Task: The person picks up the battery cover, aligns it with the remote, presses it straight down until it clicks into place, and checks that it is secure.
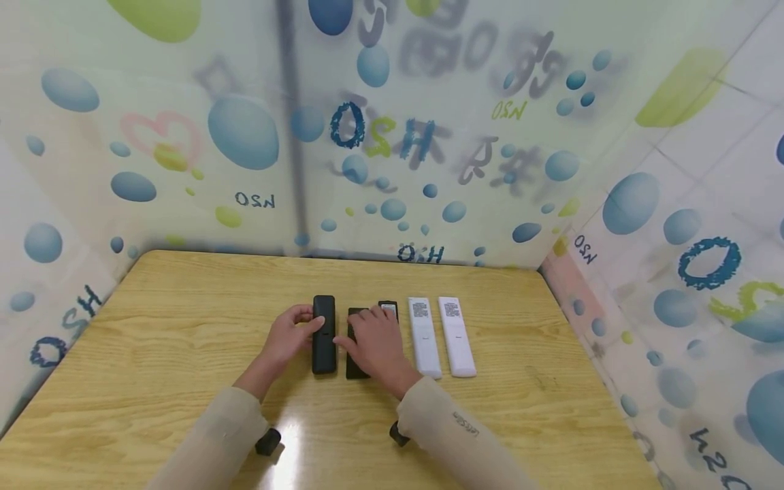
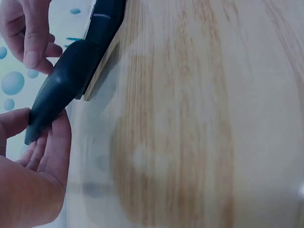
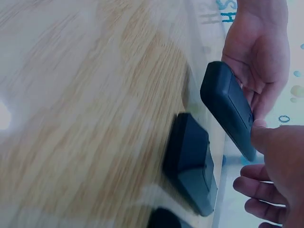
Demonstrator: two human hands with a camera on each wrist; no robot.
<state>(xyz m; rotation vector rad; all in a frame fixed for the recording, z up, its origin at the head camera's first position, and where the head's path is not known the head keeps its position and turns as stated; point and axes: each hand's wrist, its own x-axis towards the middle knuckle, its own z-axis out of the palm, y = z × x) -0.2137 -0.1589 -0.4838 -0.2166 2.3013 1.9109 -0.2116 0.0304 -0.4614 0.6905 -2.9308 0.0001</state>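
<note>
A black remote control (image 1: 324, 340) is held back side up, slightly raised and tilted in the wrist views. My left hand (image 1: 284, 337) pinches its left edge, thumb on top and fingers underneath. Close to its right edge is the thumb of my right hand (image 1: 378, 344); the other fingers are loosely bent and grip nothing. Under the right hand lies a second black remote control (image 1: 355, 369), partly covered. A third black remote control (image 1: 388, 307), with a label, shows only its far end past the right fingers.
Two white remote controls (image 1: 425, 344) (image 1: 457, 344) lie side by side, back up with printed labels, right of the right hand. Everything rests on a wooden table (image 1: 184, 327). A patterned curtain (image 1: 392, 224) stands along its far edge, with more patterned walling at the sides.
</note>
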